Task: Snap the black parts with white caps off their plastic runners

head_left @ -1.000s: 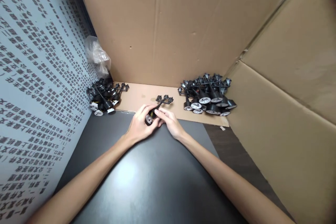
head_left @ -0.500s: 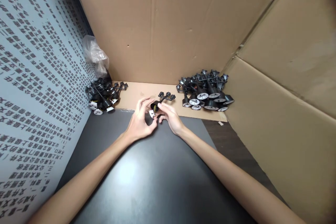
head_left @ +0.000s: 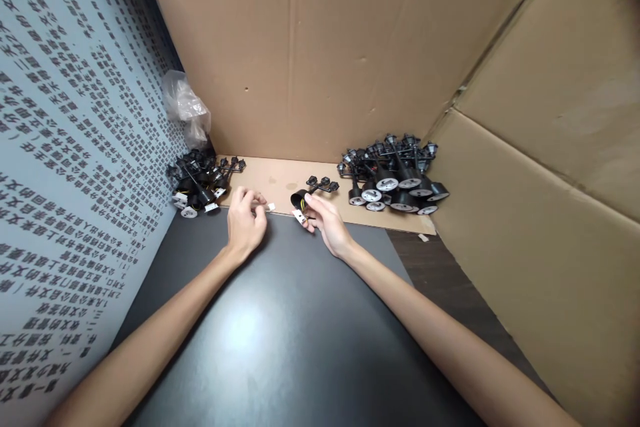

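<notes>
Head view | I see left hand [head_left: 244, 223] pinched shut, now drawn away from right hand [head_left: 326, 223], white tag [head_left: 271, 207] just beyond its fingertips | right hand grips black three-headed lamp fixture [head_left: 300, 199] at far edge of tabletop [head_left: 280, 347], between left pile [head_left: 195, 187] and right pile [head_left: 393, 177]

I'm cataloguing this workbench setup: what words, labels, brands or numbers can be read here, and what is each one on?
Pale blue panel: rows of dark characters, apparently Chinese, too small and warped to quote.
Cardboard walls: no print visible.
Black branched part in the right hand: no readable marking.
Small white tab by the left hand: too small to tell.
</notes>
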Available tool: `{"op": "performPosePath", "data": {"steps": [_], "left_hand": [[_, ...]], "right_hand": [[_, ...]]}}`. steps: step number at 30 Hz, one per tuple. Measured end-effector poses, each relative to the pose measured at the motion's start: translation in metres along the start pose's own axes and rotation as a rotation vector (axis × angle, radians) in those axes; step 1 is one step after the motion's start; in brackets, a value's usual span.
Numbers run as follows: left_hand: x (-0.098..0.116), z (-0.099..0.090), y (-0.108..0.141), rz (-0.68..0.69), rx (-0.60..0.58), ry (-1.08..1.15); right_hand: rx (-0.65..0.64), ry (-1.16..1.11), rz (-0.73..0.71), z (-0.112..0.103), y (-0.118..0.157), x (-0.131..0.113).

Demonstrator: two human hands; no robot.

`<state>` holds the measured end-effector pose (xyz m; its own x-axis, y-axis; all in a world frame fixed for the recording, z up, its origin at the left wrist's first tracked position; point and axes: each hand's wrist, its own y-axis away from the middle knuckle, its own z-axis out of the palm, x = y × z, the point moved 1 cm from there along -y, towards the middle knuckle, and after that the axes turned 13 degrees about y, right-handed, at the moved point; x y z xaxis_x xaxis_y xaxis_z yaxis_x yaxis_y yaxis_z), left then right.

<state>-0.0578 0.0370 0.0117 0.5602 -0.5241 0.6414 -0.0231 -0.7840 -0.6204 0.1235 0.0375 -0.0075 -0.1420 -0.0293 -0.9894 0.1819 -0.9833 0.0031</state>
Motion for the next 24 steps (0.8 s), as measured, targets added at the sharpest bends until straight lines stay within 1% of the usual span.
{"op": "performPosePath", "data": {"steps": [3,5,7,14,20,24], "left_hand": [[-0.008,0.003,-0.002,-0.035,-0.096,-0.133],[-0.01,0.006,-0.002,-0.041,-0.173,-0.196],[-0.008,0.008,-0.001,-0.046,-0.22,-0.234],[-0.002,0.007,-0.004,-0.107,-0.28,-0.262],[-0.011,0.009,-0.011,-0.156,-0.297,-0.233],[-0.017,0.011,-0.014,-0.155,-0.327,-0.239]], "right_hand": [[0.003,-0.001,-0.007,0.0,-0.001,0.001],[0.006,-0.002,-0.009,0.0,-0.001,0.001],[0.01,0.003,-0.011,0.0,-0.002,0.001],[0.013,0.023,-0.013,0.001,-0.003,0.0],[0.005,0.035,-0.032,0.0,-0.005,0.002],[-0.005,0.043,-0.036,0.0,-0.007,0.004]]}}
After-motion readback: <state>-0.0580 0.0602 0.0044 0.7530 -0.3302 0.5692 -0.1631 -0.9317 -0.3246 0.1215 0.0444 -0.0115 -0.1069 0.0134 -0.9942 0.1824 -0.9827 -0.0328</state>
